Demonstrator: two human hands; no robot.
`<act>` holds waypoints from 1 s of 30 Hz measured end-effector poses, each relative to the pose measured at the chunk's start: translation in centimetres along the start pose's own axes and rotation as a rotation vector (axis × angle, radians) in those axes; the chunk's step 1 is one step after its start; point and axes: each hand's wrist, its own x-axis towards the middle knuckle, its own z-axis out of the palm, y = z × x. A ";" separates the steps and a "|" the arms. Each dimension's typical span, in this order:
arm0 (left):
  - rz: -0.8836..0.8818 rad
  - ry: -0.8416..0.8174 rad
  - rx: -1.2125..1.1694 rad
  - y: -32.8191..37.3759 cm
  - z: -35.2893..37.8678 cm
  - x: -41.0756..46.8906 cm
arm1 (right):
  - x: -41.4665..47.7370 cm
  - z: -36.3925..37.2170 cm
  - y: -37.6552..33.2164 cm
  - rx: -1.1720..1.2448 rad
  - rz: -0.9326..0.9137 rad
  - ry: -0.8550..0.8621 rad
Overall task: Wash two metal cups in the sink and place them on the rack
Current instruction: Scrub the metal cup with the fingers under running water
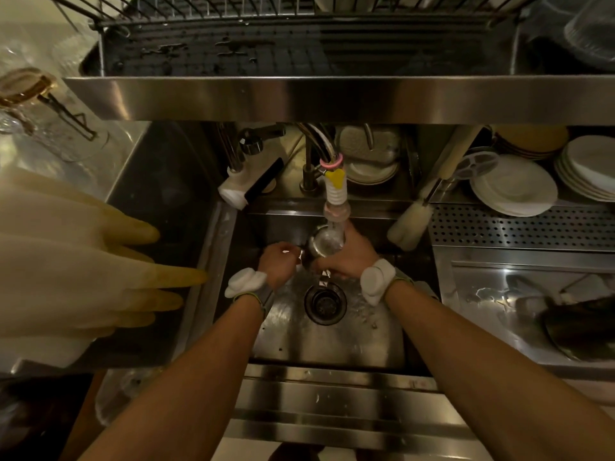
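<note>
the right hand (pixel 346 259) was wrapped around a metal cup (pixel 324 242), holding it mouth-up directly under the faucet nozzle (pixel 336 207) at the centre of the frame, above the sink (pixel 332 341) and its drain (pixel 325 302). the left hand (pixel 278 262) was curled just beside the cup's left side, fingers bent inward near the handle; whether it actually gripped anything could not be told. a bottle brush (pixel 411 222) leaned at the right. white plates (pixel 514 189) were stacked in the upper right, and the dish rack (pixel 299 44) ran across the top.
</note>
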 end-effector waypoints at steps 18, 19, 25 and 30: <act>0.371 -0.170 0.161 1.9 1.4 -1.0 | -1.0 -1.9 -0.4 0.060 0.331 0.180; 0.377 -0.184 0.186 2.0 1.6 -1.0 | -1.2 -2.3 -0.2 0.074 0.312 0.154; 0.406 -0.239 0.228 3.1 2.4 -0.9 | -0.9 -3.6 0.6 -0.035 0.156 0.052; 0.365 -0.157 0.061 3.0 1.1 -1.1 | -0.9 -2.5 0.6 0.036 0.237 0.098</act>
